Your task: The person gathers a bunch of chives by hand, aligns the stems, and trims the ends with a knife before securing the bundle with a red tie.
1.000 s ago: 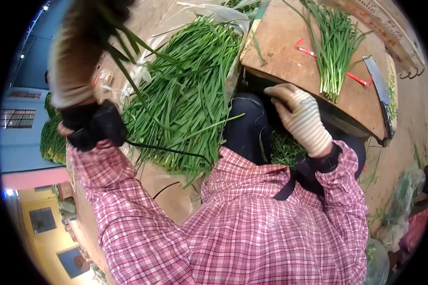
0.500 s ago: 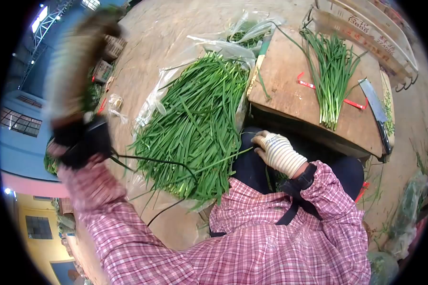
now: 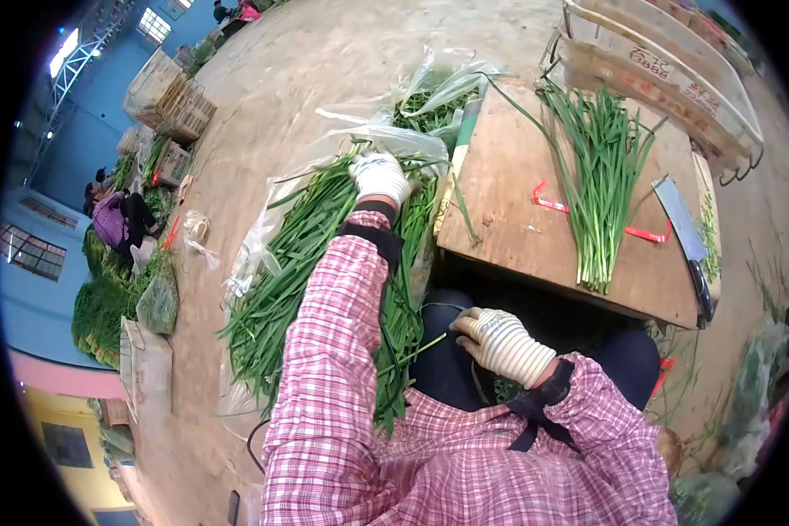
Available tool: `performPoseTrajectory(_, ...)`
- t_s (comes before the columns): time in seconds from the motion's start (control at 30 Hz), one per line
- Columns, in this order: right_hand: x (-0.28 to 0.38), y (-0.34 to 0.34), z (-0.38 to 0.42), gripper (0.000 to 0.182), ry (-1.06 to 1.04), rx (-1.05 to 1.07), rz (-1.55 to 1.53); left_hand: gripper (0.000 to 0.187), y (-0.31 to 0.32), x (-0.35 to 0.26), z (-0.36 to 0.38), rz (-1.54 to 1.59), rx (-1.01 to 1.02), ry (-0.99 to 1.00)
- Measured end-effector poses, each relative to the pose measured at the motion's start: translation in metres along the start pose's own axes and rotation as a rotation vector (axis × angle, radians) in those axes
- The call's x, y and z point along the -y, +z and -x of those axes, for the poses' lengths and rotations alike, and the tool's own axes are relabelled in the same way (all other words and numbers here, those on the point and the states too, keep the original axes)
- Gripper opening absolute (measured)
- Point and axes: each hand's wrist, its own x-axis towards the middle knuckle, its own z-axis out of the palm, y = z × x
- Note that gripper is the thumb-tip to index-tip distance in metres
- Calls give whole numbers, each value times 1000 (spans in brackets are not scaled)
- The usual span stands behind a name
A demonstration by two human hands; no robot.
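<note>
My left hand [image 3: 381, 178], in a white glove, reaches onto the upper part of a big pile of long green leaves [image 3: 294, 285] lying on clear plastic; its fingertips are hidden among the leaves. Over my lap, my right hand [image 3: 504, 344], in a striped glove, has thumb and fingers pressed together. A thin stalk ends beside those fingers; whether it is held is unclear. On the wooden board [image 3: 508, 202] lie a bundle of green leaves [image 3: 600, 175], red ties [image 3: 647, 234] and a knife [image 3: 685, 223] with its handle toward me.
Behind the board stands a large crate [image 3: 657, 74]. A second plastic bag of greens [image 3: 434, 110] lies beyond the pile. Farther left are stacked crates [image 3: 171, 101], heaps of greens [image 3: 96, 320] and a seated person [image 3: 123, 215]. Plastic bags [image 3: 749, 386] lie at the right.
My left hand has swung from the raised upper left down onto the leaf pile. My right hand remains over my lap. The view has shifted, showing more of the left background.
</note>
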Motion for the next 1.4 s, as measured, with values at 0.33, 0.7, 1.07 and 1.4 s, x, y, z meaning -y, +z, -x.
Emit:
performPoseTrajectory(0.33, -17, -4, 1, 20, 55, -7, -73, 78, -22, -10, -2, 22, 264, -74)
performPoseTrajectory(0.7, -25, -9, 0, 20, 70, 11, -40, 65, 6, -20, -14, -69, 299, 40)
performPoseTrajectory(1.07, -4, -50, -72, 35, 127, -432, -527, 39, -75, 100, -2, 1147, 326, 17)
performPoseTrajectory(1.4, 21, -45, -211, 51, -66, -315, -1382, 41, -68, 92, 23, 1071, 247, 247)
